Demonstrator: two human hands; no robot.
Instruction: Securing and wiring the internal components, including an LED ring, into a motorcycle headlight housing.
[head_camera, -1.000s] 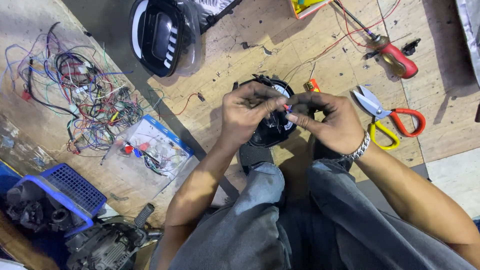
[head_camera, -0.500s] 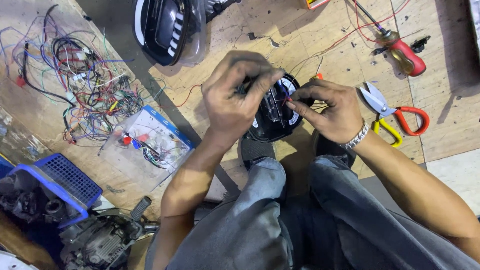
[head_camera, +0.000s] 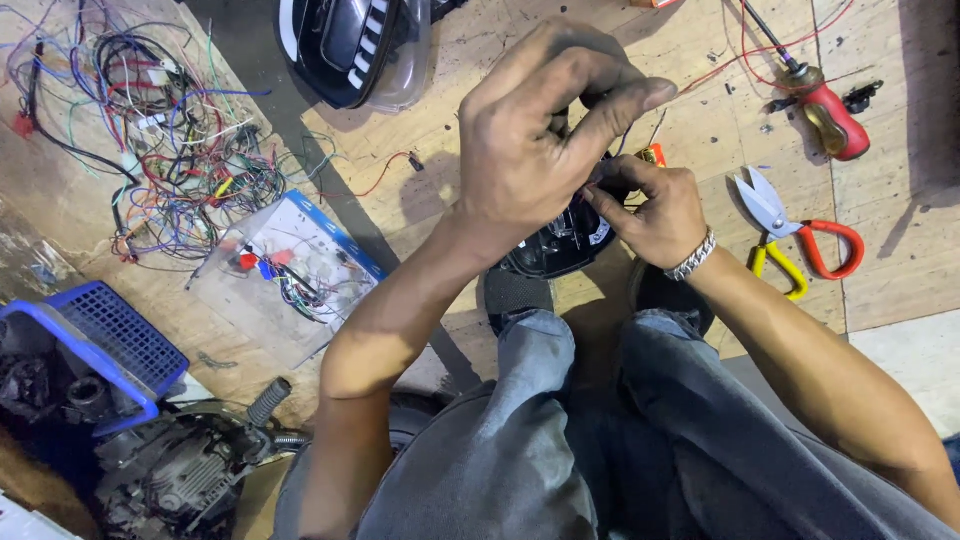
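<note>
Left hand: your left hand (head_camera: 545, 140) is raised over the work, fingers curled and pressed to the thumb, pinching something small that you cannot make out under the knuckles.
Right hand: your right hand (head_camera: 655, 210) sits just right of it, fingertips pinched together on a thin wire end at the top of the part.
Work piece: the round black housing (head_camera: 560, 240) lies on the wooden floor (head_camera: 900, 230) just beyond your knees, mostly hidden by both hands.
Progress: judging from this, the wiring on the housing is mid-job; the wires are in your fingers, not yet tucked away, and whether any joint is finished cannot be told.
Tools at right: snips with red and yellow handles (head_camera: 795, 235) lie near your right wrist, untouched; a red-handled screwdriver (head_camera: 825, 110) lies farther off.
Left side: a tangle of coloured wires (head_camera: 160, 150), a clear parts box (head_camera: 285, 275), a blue basket (head_camera: 100, 340).
Far: a black headlamp unit (head_camera: 355, 45).
</note>
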